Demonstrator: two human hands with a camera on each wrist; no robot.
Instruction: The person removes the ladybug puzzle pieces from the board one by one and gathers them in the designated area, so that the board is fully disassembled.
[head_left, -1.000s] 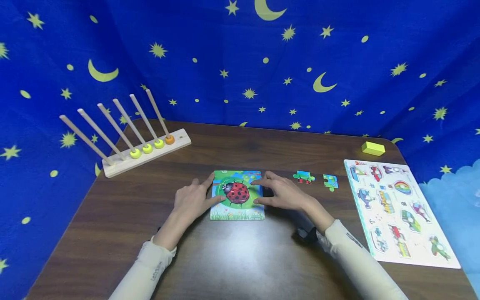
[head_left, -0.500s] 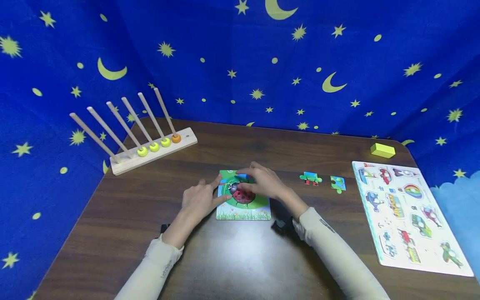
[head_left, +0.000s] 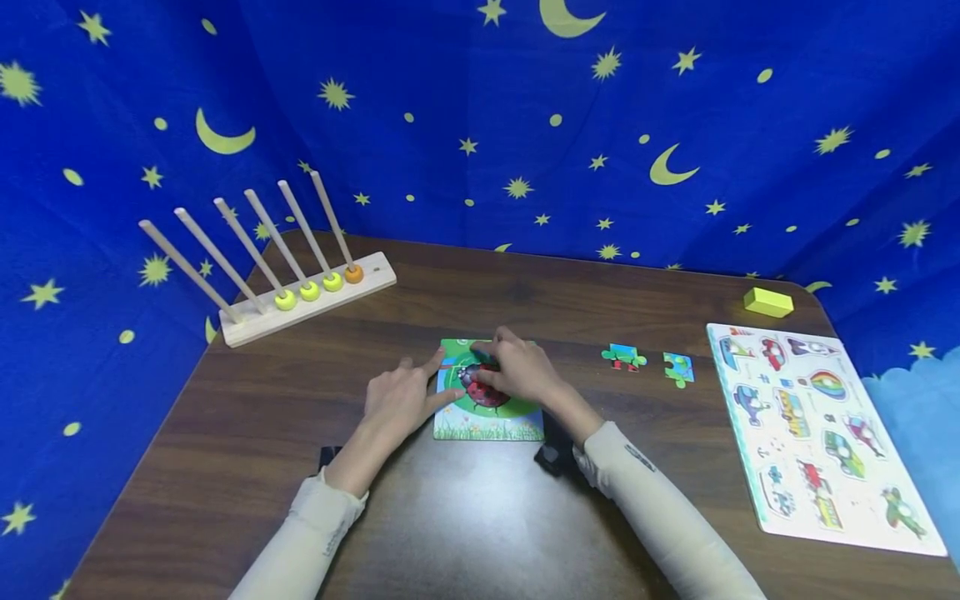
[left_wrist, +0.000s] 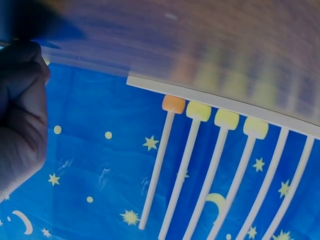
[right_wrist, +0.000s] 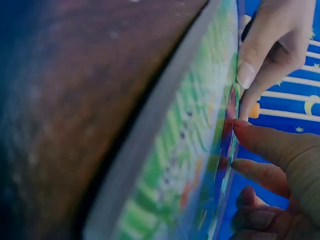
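A ladybug jigsaw puzzle (head_left: 491, 425) lies flat on the table in the head view. At its left edge rests my left hand (head_left: 393, 404), index finger and thumb spread apart, the thumb lying over the picture. My right hand (head_left: 525, 367) reaches over the upper right part, with thumb and index fingertips touching the picture and hiding some of the ladybug. The right wrist view shows the right thumb (right_wrist: 270, 140) and index finger on the puzzle surface, beside the left hand (right_wrist: 275, 45). Two loose puzzle pieces (head_left: 624, 357) lie to the right.
A wooden peg stand (head_left: 311, 304) with yellow and orange beads stands at the back left. To the right lie a white picture board (head_left: 825, 433) and a yellow block (head_left: 768, 302). A blue star curtain (head_left: 420, 167) hangs behind the table.
My right hand has moved left from the puzzle's right side onto its upper middle, covering part of the ladybug. The left hand keeps its place. The head view has shifted slightly.
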